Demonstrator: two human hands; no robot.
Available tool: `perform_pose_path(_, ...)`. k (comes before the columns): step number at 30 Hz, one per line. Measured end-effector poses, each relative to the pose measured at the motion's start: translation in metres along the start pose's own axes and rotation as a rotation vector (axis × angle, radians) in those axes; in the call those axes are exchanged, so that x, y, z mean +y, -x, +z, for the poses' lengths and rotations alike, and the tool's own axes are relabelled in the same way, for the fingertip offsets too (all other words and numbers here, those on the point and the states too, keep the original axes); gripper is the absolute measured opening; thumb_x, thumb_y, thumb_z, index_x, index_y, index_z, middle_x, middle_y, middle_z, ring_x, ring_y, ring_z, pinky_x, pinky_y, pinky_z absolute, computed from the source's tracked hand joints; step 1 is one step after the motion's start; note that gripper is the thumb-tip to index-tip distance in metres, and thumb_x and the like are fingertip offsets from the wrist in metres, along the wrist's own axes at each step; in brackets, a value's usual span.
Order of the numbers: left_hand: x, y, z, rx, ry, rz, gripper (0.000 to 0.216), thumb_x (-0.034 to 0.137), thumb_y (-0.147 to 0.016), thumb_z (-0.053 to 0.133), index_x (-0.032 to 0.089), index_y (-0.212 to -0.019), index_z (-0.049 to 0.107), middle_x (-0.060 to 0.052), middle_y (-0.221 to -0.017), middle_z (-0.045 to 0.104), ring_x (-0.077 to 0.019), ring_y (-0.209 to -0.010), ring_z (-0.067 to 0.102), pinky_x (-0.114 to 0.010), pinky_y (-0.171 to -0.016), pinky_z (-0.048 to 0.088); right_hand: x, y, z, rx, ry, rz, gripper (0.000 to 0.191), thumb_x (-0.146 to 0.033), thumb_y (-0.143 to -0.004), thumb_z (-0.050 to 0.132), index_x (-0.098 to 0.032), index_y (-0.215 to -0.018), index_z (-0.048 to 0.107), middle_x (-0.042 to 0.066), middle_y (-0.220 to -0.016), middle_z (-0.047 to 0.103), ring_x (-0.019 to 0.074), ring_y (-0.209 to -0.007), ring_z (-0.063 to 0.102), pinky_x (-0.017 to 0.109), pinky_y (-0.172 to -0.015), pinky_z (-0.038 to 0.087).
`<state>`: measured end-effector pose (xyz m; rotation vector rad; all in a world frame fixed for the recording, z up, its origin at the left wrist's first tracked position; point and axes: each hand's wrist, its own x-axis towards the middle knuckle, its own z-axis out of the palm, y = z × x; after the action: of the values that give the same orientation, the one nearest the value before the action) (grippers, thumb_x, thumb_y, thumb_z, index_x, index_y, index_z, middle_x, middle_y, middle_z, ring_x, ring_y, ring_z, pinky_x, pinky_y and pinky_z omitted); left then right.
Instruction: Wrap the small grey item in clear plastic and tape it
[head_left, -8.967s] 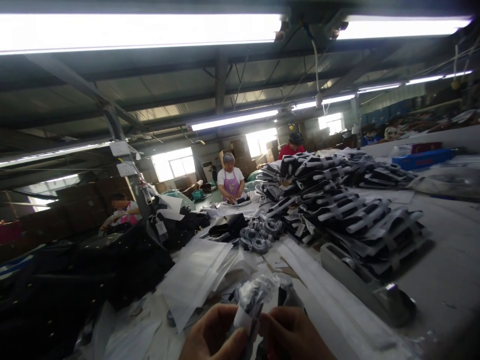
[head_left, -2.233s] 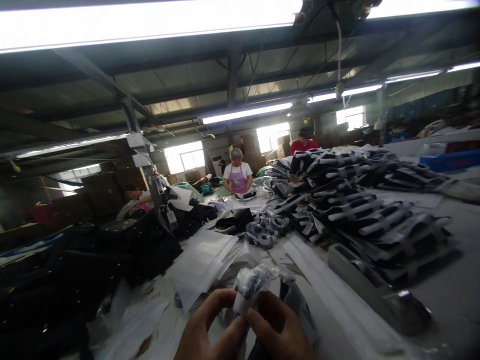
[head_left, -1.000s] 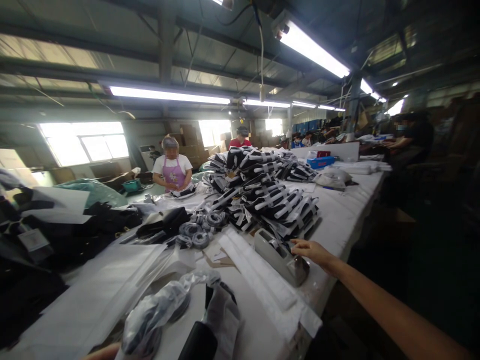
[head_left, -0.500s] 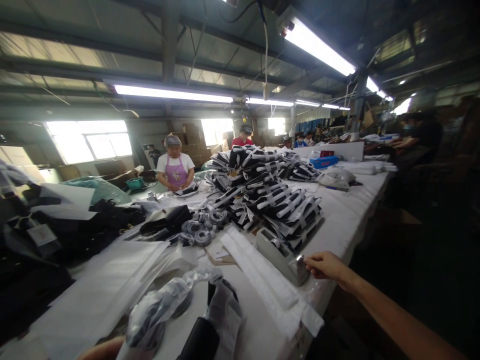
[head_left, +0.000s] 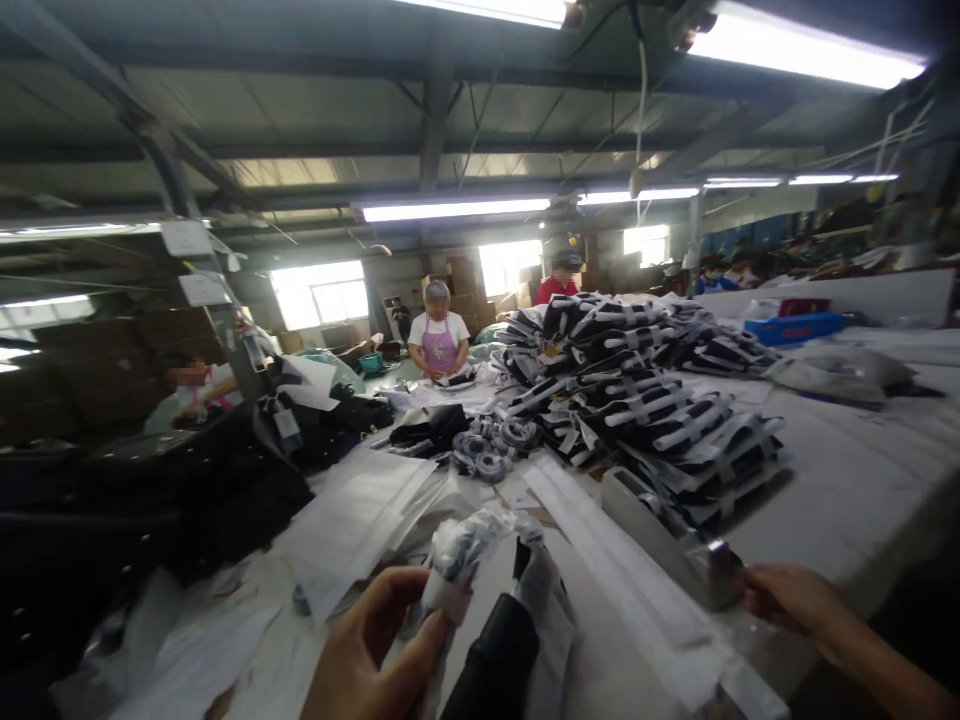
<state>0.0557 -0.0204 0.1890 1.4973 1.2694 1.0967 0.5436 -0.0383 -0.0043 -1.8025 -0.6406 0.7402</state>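
My left hand (head_left: 379,640) grips a plastic-wrapped handle (head_left: 459,550), thumb and fingers closed round it at a pale band. The handle arches to the right toward a black leather part (head_left: 499,645), which is partly covered in clear plastic. My right hand (head_left: 787,598) is pinched at the front cutter of a grey tape dispenser (head_left: 667,540), at a strip of tape that barely shows. Long white plastic sleeves (head_left: 622,590) lie on the table between the two hands.
A tall pile of wrapped black pieces (head_left: 637,390) stands beyond the dispenser. Coiled straps (head_left: 487,450) and white sheets (head_left: 360,520) lie at the centre left. Black bags (head_left: 150,510) fill the left side. A co-worker in a pink apron (head_left: 441,345) stands across the table.
The view has turned left. My left hand has come up into sight, holding the wrapped handle. My right hand stays at the dispenser's cutter.
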Motion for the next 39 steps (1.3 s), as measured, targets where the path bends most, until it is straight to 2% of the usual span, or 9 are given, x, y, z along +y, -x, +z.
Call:
perform_pose_path(2,-0.003,0.0,-0.001,-0.04,0.018,0.019,0.044,0.056,-0.066,0.074,0.022,-0.091,0.065,-0.003,-0.091,0.076,-0.0252,-0.097,0.07,-0.027,-0.083,0.051,0.007,0.01,0.008,0.007,-0.011,0.053,0.017,-0.028,-0.056,0.067,-0.023,-0.041,0.06,0.012,-0.048,0.064,0.0243,-0.047,0.065,0.032,-0.05,0.057)
perform_pose_path(4,-0.004,-0.001,-0.001,-0.071,0.013,0.042,0.041,0.054,-0.068,0.073,0.021,-0.09,0.065,-0.003,-0.09,0.076,-0.0256,-0.096,0.07,-0.029,-0.083,0.05,0.003,0.034,0.027,-0.029,-0.043,0.047,0.011,-0.03,-0.049,0.073,-0.021,-0.052,0.069,0.012,-0.061,0.071,0.0267,-0.058,0.07,0.032,-0.054,0.059)
perform_pose_path(5,-0.004,0.0,-0.001,-0.079,0.005,0.054,0.039,0.053,-0.069,0.072,0.02,-0.089,0.065,-0.004,-0.09,0.075,-0.0258,-0.096,0.069,-0.03,-0.083,0.049,-0.005,0.052,0.04,-0.074,-0.065,0.029,0.02,-0.032,-0.045,0.077,-0.02,-0.059,0.073,0.011,-0.068,0.073,0.0276,-0.066,0.071,0.031,-0.058,0.06)
perform_pose_path(10,0.005,0.005,0.002,-0.058,-0.093,0.097,0.033,0.05,-0.072,0.07,0.021,-0.087,0.065,-0.003,-0.09,0.075,-0.0263,-0.096,0.068,-0.032,-0.086,0.048,-0.097,0.174,0.12,-0.486,-0.249,-0.41,0.041,-0.056,-0.073,0.073,-0.016,-0.082,0.076,0.003,-0.054,0.064,0.0142,-0.047,0.057,0.024,-0.048,0.049)
perform_pose_path(15,-0.001,0.007,0.002,-0.059,-0.106,0.164,0.032,0.049,-0.072,0.07,0.022,-0.088,0.067,-0.003,-0.089,0.073,-0.0263,-0.094,0.066,-0.033,-0.085,0.048,-0.169,0.249,0.162,-0.683,-0.292,-0.531,0.041,-0.054,-0.076,0.074,-0.016,-0.088,0.077,0.004,-0.058,0.067,0.0127,-0.048,0.056,0.023,-0.049,0.046)
perform_pose_path(21,-0.011,0.005,0.003,-0.041,-0.136,0.209,0.03,0.048,-0.073,0.067,0.022,-0.087,0.065,-0.002,-0.086,0.072,-0.0255,-0.089,0.065,-0.035,-0.083,0.047,-0.18,0.251,0.18,-0.648,-0.226,-0.721,0.034,-0.05,-0.083,0.069,-0.021,-0.1,0.077,0.004,-0.066,0.071,0.0146,-0.053,0.062,0.024,-0.053,0.052)
perform_pose_path(26,-0.014,0.002,0.003,-0.07,-0.136,0.229,0.029,0.047,-0.073,0.065,0.022,-0.088,0.065,-0.003,-0.084,0.072,-0.0242,-0.084,0.064,-0.033,-0.077,0.047,-0.18,0.244,0.182,-0.715,-0.145,-0.804,0.061,-0.046,-0.088,0.065,-0.027,-0.144,0.048,0.0,-0.067,0.071,0.0151,-0.052,0.064,0.025,-0.054,0.056)
perform_pose_path(32,-0.013,0.003,0.001,-0.055,-0.141,0.255,0.024,0.043,-0.073,0.064,0.022,-0.085,0.064,-0.002,-0.081,0.072,-0.0237,-0.083,0.064,-0.032,-0.076,0.046,-0.184,0.249,0.184,-0.612,-0.052,-0.75,0.071,-0.047,-0.084,0.069,-0.026,-0.146,0.043,-0.004,-0.061,0.068,0.0143,-0.049,0.063,0.022,-0.05,0.052)
perform_pose_path(39,-0.007,0.004,-0.003,-0.093,-0.137,0.207,0.026,0.043,-0.073,0.067,0.021,-0.086,0.067,-0.004,-0.083,0.072,-0.0253,-0.085,0.066,-0.034,-0.078,0.047,-0.179,0.245,0.187,-0.607,-0.159,-0.506,0.092,-0.043,-0.076,0.076,-0.026,-0.153,0.029,-0.009,-0.051,0.061,0.0131,-0.039,0.055,0.02,-0.038,0.044)
